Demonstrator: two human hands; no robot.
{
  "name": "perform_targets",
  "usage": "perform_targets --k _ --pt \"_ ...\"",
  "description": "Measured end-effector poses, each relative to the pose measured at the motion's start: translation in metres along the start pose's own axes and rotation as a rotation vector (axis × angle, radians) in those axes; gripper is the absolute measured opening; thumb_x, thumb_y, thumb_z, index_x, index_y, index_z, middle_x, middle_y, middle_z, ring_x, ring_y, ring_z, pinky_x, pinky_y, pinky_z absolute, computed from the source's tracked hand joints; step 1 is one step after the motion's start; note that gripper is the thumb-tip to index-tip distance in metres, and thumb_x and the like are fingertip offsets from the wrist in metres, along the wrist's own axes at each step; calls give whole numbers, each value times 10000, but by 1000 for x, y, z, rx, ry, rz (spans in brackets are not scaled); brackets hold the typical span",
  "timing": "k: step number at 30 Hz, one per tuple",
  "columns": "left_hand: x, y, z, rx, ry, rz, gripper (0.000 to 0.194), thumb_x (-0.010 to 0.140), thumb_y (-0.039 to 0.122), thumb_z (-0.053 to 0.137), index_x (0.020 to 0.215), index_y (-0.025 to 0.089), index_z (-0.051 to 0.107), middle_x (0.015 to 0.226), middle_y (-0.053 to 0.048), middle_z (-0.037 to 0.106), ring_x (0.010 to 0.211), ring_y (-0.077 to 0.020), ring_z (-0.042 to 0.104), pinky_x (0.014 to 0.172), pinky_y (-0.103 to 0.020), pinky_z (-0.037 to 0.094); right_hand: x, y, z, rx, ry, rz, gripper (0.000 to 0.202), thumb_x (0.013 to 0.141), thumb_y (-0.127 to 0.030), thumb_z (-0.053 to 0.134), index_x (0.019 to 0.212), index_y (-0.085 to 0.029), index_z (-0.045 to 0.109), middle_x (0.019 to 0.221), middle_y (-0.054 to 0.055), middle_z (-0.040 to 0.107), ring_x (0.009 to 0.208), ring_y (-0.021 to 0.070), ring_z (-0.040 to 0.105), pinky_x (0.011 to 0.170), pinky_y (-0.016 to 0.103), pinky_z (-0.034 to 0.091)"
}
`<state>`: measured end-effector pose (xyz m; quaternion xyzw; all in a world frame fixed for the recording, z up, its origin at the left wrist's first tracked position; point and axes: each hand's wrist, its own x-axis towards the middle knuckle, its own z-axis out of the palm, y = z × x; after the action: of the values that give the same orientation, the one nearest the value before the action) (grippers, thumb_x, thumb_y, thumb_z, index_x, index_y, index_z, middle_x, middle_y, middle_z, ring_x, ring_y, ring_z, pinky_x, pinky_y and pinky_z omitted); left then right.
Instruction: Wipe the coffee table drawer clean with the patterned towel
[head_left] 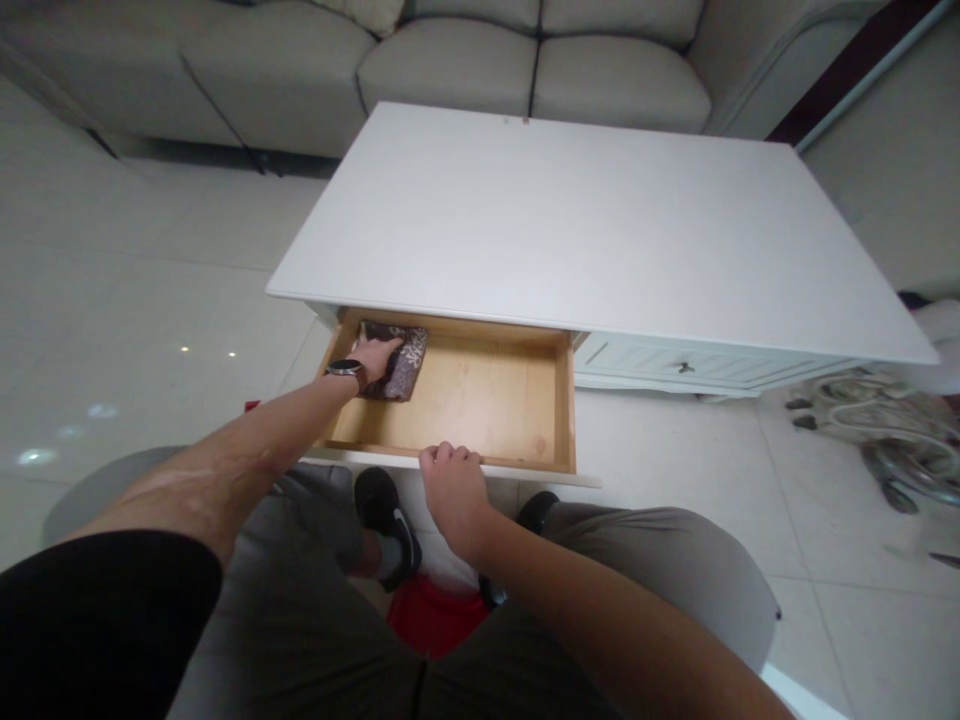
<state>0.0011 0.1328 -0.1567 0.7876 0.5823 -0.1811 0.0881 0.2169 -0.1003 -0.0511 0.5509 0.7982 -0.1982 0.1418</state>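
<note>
A folded brown patterned cloth (407, 365) lies in the left end of the pulled-out wooden drawer (495, 395). My left hand (376, 358), with a watch on its wrist, rests on the cloth, fingers stretched over it. The fingers of my right hand (453, 485) are hooked over the drawer's front edge near its middle. The rest of the drawer's wooden bottom shows bare. The drawer belongs to a white coffee table (592, 230).
A second drawer front (667, 365) with a dark knob is closed on the right. Behind the table stands a grey sofa (457, 65). A red object (436, 615) lies between my feet. Coiled cables or tubing (885, 420) lie on the floor at right.
</note>
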Motion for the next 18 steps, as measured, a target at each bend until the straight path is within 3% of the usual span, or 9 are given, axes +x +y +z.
perform_targets --k 4,10,18 --pt "-1 2 0 8 -3 -22 706 877 132 597 1557 210 423 1290 -165 682 1034 -236 649 939 -310 459 0 0 2 -19 -1 1 370 1007 -129 365 1339 -153 529 1139 191 648 1031 293 669 828 487 560" --pt "-3 3 -1 9 -12 -16 716 888 118 587 1570 149 372 1271 -163 681 984 -191 618 912 -277 453 0 0 2 -37 2 -8 377 1007 -130 358 1346 -150 524 1136 188 650 1016 294 672 814 493 568" --pt "-3 1 -7 38 -63 9 804 809 211 653 1571 232 397 1331 -165 667 1140 -292 647 982 -335 453 2 -1 4 -45 -7 -4 381 1004 -127 362 1348 -146 524 1133 190 651 1012 300 674 810 494 568"
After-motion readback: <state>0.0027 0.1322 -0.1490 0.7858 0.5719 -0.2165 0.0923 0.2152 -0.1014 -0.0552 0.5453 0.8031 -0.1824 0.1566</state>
